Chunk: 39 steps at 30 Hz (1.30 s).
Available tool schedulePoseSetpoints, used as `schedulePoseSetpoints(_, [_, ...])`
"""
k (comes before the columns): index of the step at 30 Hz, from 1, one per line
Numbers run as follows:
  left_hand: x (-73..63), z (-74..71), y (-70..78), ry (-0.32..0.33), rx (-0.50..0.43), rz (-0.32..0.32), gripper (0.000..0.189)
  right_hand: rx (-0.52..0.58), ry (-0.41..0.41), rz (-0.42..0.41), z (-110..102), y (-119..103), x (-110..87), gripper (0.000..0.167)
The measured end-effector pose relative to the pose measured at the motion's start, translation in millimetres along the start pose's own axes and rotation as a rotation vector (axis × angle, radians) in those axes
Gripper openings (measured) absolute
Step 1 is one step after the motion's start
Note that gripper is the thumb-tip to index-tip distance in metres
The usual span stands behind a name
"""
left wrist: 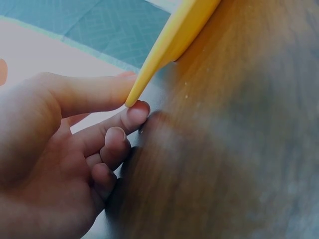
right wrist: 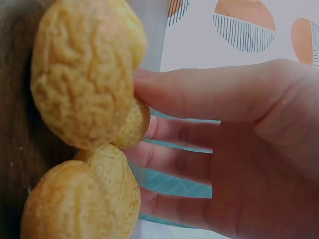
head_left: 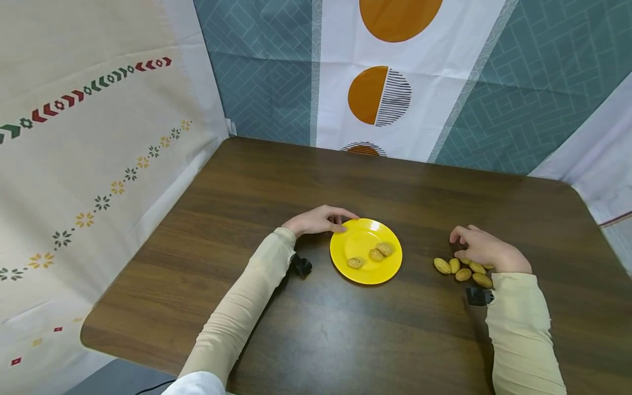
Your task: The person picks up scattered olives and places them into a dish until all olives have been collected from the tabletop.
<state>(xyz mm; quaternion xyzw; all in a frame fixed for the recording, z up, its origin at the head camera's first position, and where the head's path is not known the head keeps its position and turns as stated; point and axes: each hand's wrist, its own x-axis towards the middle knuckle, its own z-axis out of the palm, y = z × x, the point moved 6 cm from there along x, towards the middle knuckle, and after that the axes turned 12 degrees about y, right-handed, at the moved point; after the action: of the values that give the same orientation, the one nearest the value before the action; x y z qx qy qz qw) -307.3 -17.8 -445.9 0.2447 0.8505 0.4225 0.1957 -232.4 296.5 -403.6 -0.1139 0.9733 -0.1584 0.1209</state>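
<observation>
A yellow plate (head_left: 364, 235) lies near the table's middle, bearing three wrinkled yellow-brown ovals that resemble walnuts (head_left: 385, 249). My left hand (head_left: 318, 219) pinches its far-left rim; in the left wrist view the thumb is on one side of the rim (left wrist: 149, 64), the index fingertip on the other. At the right, my right hand (head_left: 481, 247) reaches over a loose cluster of the same walnut-like pieces (head_left: 463, 274). Up close, its thumb (right wrist: 184, 92) touches or nearly touches one wrinkled piece (right wrist: 82, 74). The other fingers extend behind the cluster, their tips partly hidden.
Both hands work over a brown wooden table (head_left: 316, 334). A patterned curtain (head_left: 271, 71) hangs behind the far edge, and a white embroidered cloth (head_left: 99, 164) hangs along the left. Table surface separates the plate from the cluster.
</observation>
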Motion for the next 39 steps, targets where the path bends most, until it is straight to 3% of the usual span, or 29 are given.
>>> schedulePoseSetpoints(14, [0.4,0.5,0.5,-0.003,-0.003,0.001,0.042,0.019,0.041,-0.083,-1.2,-3.8,1.7,0.017])
schedulePoseSetpoints(22, [-1.3,-0.6,2.1,0.000,-0.010,0.006,0.041,0.009,0.178,-0.100,-13.0,-14.9,2.5,0.014])
schedulePoseSetpoints(31, [-2.2,0.2,0.0,0.006,0.000,0.004,0.041,0.044,0.356,-0.027,-26.0,-18.7,1.2,0.017])
schedulePoseSetpoints(39, [-2.0,-0.7,1.1,0.006,-0.006,0.000,0.041,0.058,0.424,-0.047,-28.3,-28.7,2.2,0.017])
